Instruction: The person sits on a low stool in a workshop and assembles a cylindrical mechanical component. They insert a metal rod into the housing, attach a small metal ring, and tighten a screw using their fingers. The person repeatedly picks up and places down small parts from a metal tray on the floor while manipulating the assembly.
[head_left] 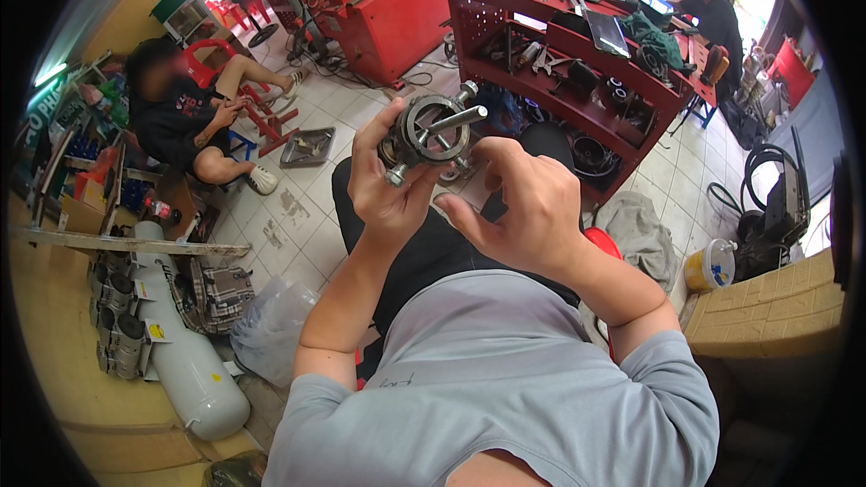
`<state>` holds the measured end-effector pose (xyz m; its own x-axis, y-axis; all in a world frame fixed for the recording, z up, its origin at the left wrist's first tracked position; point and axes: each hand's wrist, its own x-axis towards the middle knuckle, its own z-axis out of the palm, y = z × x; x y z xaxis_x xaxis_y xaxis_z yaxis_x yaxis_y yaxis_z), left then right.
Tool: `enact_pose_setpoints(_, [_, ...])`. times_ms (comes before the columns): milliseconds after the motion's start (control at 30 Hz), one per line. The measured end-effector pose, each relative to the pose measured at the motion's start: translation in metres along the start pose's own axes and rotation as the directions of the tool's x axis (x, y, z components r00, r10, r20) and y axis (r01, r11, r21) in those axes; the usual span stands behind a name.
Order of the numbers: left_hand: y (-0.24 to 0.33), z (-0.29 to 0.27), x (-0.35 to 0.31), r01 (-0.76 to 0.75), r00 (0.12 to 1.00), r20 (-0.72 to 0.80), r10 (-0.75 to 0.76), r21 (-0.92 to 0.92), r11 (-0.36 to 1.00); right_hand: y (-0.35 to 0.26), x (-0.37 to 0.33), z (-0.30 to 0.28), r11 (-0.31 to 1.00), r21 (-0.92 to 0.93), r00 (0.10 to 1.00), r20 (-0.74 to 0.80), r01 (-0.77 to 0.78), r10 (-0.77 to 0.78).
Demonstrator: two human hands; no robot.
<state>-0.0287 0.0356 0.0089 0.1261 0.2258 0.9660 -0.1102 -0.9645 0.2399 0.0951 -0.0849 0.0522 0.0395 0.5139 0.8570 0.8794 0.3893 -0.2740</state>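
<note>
My left hand (pixel 383 185) is closed around a ring-shaped metal part (pixel 410 140), raised above my lap. Several bolts stick out from the rim of this part, and a metal rod (pixel 465 124) slants out through its middle toward the right. Just to the right is my right hand (pixel 532 194), its fingers bent and its thumb held apart from them. Nothing shows between that thumb and the fingers. The right fingertips are close to a lower bolt of the part; whether they touch it I cannot tell.
Ahead stands a red tool cart (pixel 559 81) with wrenches and a tablet (pixel 606 33) on top. A metal tray (pixel 308 146) lies on the tiled floor, near a seated person (pixel 185 117). A grey gas cylinder (pixel 194 352) lies at left, a bucket (pixel 711 266) stands at right.
</note>
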Motion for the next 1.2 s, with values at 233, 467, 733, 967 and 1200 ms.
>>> enact_pose_setpoints(233, [0.001, -0.0012, 0.0005, 0.001, 1.0, 0.017, -0.002, 0.043, 0.999, 0.0047, -0.0027, 0.0007, 0.995, -0.085, 0.998, 0.038, 0.049, -0.046])
enact_pose_setpoints(467, [-0.0024, 0.0005, -0.0005, -0.032, 0.999, -0.01, 0.032, 0.0, 1.0, 0.0037, -0.0049, 0.003, 0.996, -0.088, 0.999, 0.042, 0.022, -0.018])
enact_pose_setpoints(733, [-0.003, 0.001, -0.0022, -0.038, 0.999, -0.016, 0.038, -0.027, 0.999, -0.0007, 0.0007, -0.0004, 0.997, -0.077, 0.999, -0.028, 0.022, -0.024])
enact_pose_setpoints(967, [-0.0009, -0.0029, -0.0014, -0.031, 0.998, 0.046, 0.03, 0.016, 0.999, 0.003, -0.0048, 0.0028, 0.99, -0.125, 0.998, 0.043, 0.06, -0.055])
enact_pose_setpoints(1200, [-0.0007, 0.0019, -0.0005, -0.031, 1.0, 0.003, 0.031, -0.019, 0.999, 0.0032, -0.0052, 0.0077, 0.994, -0.096, 0.998, 0.034, 0.048, -0.045])
